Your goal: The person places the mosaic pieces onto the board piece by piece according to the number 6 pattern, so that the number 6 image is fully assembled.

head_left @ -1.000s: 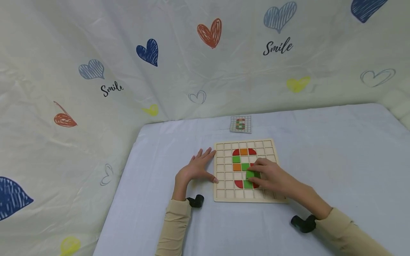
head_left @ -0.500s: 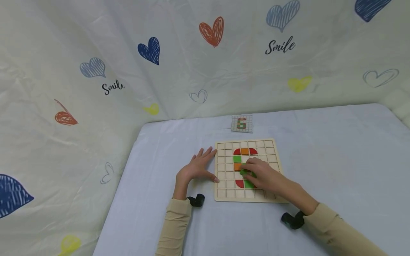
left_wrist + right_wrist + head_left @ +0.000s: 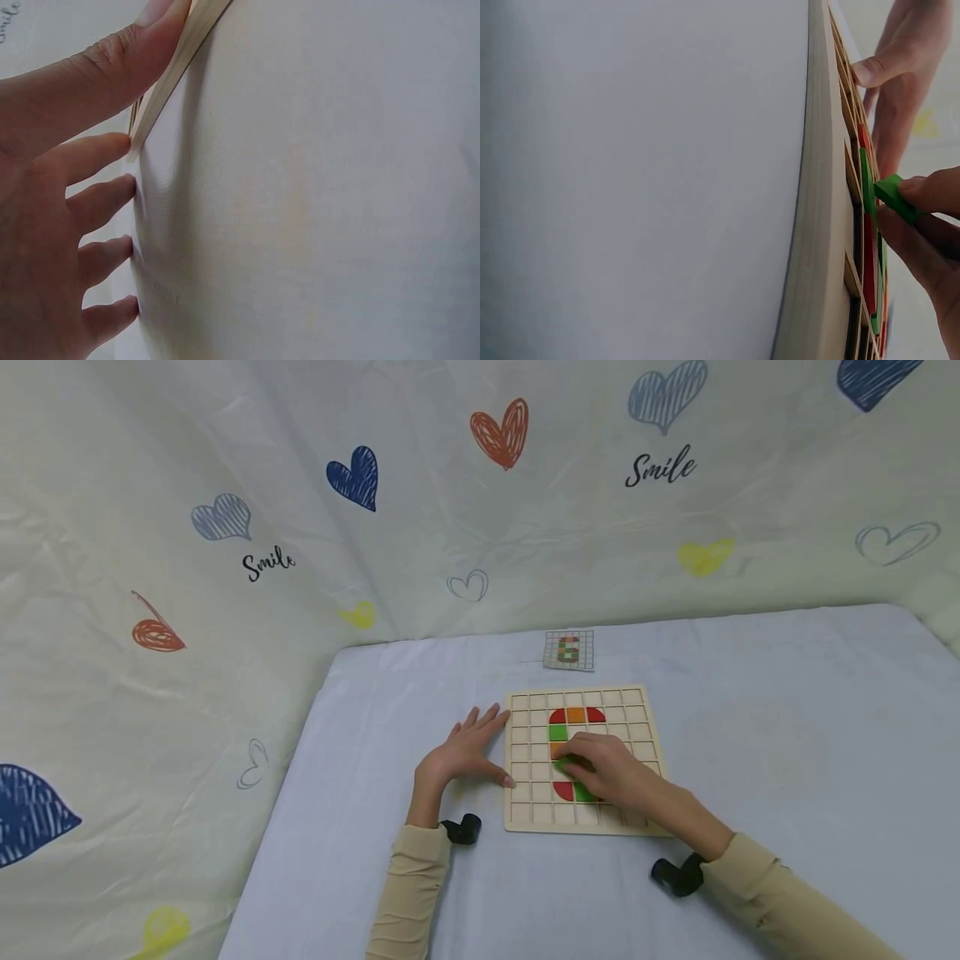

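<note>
A wooden grid board (image 3: 528, 814) lies on the table, with red, orange and green tiles set in some of its cells. My right hand (image 3: 618, 772) is over the board's middle and pinches a green square tile (image 3: 896, 196) between thumb and fingers. In the right wrist view that tile is tilted, right at the tops of the set tiles. The hand covers part of the pattern. My left hand (image 3: 463, 755) is spread at the board's left side, its thumb (image 3: 124, 64) on the edge and index fingertip at the corner; the other fingertips reach the cloth.
Behind the board lies a small card (image 3: 568, 651) printed with a coloured grid pattern. A white cloth (image 3: 360, 760) covers the table. A curtain (image 3: 420, 527) with hearts and lettering hangs along the back and left. Black wrist cameras are strapped at both sleeves.
My right hand has moved left across the board with the green tile, from beside the right-hand tiles toward the pattern's left column. The left hand stays at the board's edge.
</note>
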The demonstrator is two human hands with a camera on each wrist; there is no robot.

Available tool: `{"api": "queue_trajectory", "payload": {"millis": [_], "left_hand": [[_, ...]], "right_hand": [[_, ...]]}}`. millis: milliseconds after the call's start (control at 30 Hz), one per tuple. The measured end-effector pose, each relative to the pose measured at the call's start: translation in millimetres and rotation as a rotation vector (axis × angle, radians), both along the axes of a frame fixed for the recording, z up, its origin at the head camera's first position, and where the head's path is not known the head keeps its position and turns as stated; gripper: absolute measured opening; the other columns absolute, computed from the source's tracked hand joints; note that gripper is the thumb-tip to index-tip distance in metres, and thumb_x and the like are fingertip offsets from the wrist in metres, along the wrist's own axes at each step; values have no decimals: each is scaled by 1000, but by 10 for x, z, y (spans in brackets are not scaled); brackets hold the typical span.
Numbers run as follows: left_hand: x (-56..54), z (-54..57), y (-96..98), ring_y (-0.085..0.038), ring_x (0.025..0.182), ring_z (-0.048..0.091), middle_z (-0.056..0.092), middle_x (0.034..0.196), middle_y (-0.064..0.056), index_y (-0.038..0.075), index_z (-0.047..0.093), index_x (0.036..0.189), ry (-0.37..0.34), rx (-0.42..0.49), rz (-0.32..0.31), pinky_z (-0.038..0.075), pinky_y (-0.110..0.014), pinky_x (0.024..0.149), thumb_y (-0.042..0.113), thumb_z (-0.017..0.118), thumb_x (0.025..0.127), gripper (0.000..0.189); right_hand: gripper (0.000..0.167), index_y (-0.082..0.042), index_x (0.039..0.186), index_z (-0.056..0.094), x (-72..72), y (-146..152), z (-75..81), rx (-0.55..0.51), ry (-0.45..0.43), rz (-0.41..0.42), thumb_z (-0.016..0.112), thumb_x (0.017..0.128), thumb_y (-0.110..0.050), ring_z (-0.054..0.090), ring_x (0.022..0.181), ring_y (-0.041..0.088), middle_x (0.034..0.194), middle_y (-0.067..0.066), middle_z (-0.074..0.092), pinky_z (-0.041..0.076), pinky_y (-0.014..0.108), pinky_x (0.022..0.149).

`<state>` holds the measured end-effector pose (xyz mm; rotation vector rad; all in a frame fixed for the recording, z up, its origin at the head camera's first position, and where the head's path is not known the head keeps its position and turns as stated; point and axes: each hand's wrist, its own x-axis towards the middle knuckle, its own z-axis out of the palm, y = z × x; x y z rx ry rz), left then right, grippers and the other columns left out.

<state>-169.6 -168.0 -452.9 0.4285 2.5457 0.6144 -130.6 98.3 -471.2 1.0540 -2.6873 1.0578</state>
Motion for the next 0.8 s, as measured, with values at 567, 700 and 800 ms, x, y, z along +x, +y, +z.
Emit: {"api": "queue_trajectory", "payload": {"millis": [567,700,800], "left_hand": [[15,12,0,-29,162,-3,10,174,0,22,21,166,-5,-3,5,3,-55,130,39,91,77,115],[17,8,0,-31,161,-2,11,174,-1,20,22,166,2,5,-2,4,-57,129,38,92,76,115],[11,12,3,-31,161,-2,10,174,-1,21,22,166,-3,-1,-6,3,-56,130,39,91,77,115]], "right_hand": [[26,-3,109,77,6,25,-2,13,-72,15,82,84,-1,66,89,17,104,6,73,60,27,78],[23,-2,105,77,2,16,-29,8,-51,35,83,83,0,64,84,14,100,6,72,59,24,74],[22,-3,104,77,6,23,-32,11,-44,32,83,83,0,64,84,14,100,5,72,59,24,74]]}}
